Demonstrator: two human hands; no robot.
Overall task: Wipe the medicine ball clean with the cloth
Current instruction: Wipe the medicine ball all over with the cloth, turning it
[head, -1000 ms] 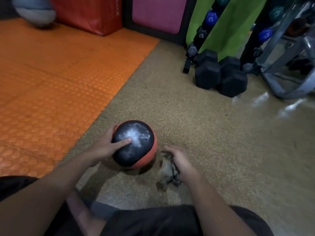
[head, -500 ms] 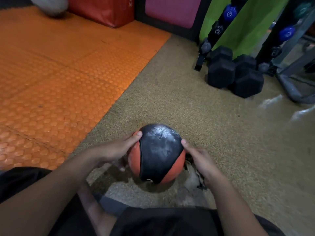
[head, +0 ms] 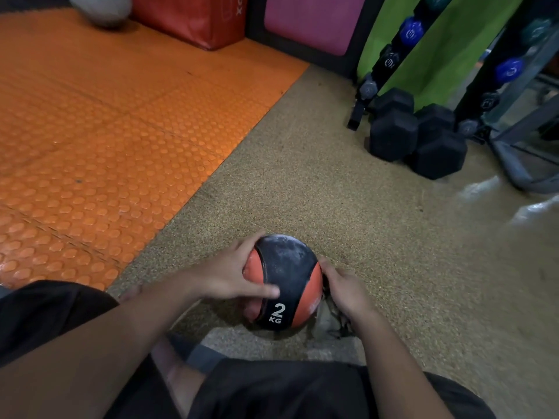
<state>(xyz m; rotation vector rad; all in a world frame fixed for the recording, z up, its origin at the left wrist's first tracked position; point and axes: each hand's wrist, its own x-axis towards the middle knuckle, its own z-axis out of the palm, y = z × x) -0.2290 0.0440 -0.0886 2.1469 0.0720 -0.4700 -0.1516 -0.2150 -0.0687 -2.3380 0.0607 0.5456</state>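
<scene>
Holding: we grip one medicine ball (head: 282, 282) between two hands, low over the speckled floor (head: 348, 207).
Edges: the orange mat (head: 106, 131) borders the floor at left; two black dumbbells (head: 417, 137) stand well apart at upper right, with open floor between.
Left hand (head: 225, 275): spread on the ball's left side, thumb curled over the black band above "2 KG".
Right hand (head: 344, 290): curled against the ball's right side, pinching one cloth (head: 328, 323) that hangs beneath.
</scene>
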